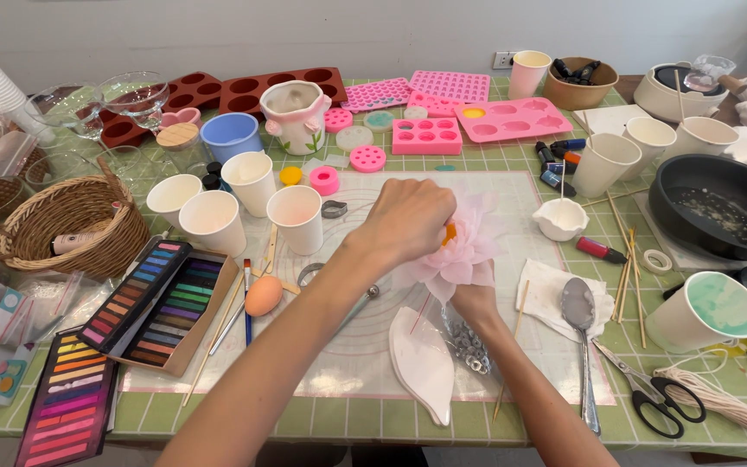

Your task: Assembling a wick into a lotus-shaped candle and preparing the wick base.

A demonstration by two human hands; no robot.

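**Pink flower held over silicone mat**

Green-checked cloth covers the bench (408,419), with a pale silicone mat (529,363) laid at its centre and a plain light wall behind. Pink petalled flower (469,251) sits above the mat, between both hands. Right hand (475,303) grips it from below, fingers closed under the petals. Left hand (408,216) comes over the top, fingertips pinched together at the yellow centre. White leaf-shaped piece (423,363) lies on the mat just below the flower. Metal spoon (579,316) rests on a tissue to the right; scissors (650,393) near it. Paper cups (296,218), pastel sets (153,303) and wicker basket (67,225) stand to the left; pink moulds (512,117) at the back.
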